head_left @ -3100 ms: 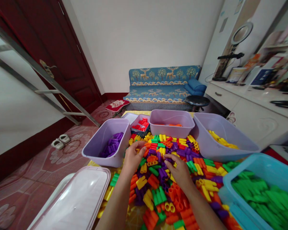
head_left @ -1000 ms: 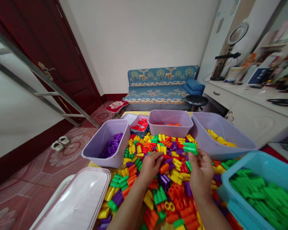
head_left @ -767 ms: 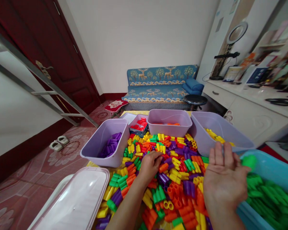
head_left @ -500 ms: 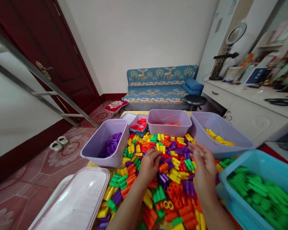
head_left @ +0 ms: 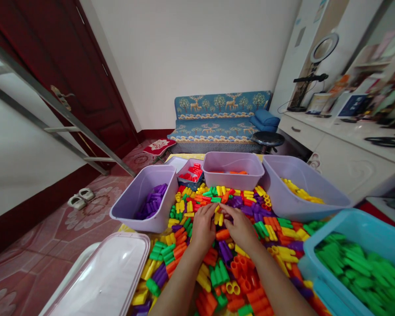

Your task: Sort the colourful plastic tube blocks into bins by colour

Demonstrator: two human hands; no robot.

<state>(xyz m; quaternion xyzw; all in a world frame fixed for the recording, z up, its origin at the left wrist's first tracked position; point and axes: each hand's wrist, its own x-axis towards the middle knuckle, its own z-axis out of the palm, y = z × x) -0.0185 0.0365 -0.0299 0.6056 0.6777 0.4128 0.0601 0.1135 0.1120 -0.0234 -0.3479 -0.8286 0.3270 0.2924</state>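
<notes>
Fingers of our left hand (head_left: 202, 224) and right hand (head_left: 242, 227) curl onto coloured plastic tube blocks (head_left: 276, 224), grip unclear to us; lifting one needs a pinch.

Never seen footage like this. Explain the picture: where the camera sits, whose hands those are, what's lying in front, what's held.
No machine here: a person wears one camera on the head, looking down at their own bare hands. The left hand and right hand lie side by side, palms down, on a heap of coloured plastic blocks. Whether either grips a block is hidden. Around the heap stand tubs: a lilac tub with purple blocks, a second lilac tub with yellow blocks, and a blue tub with green blocks.
</notes>
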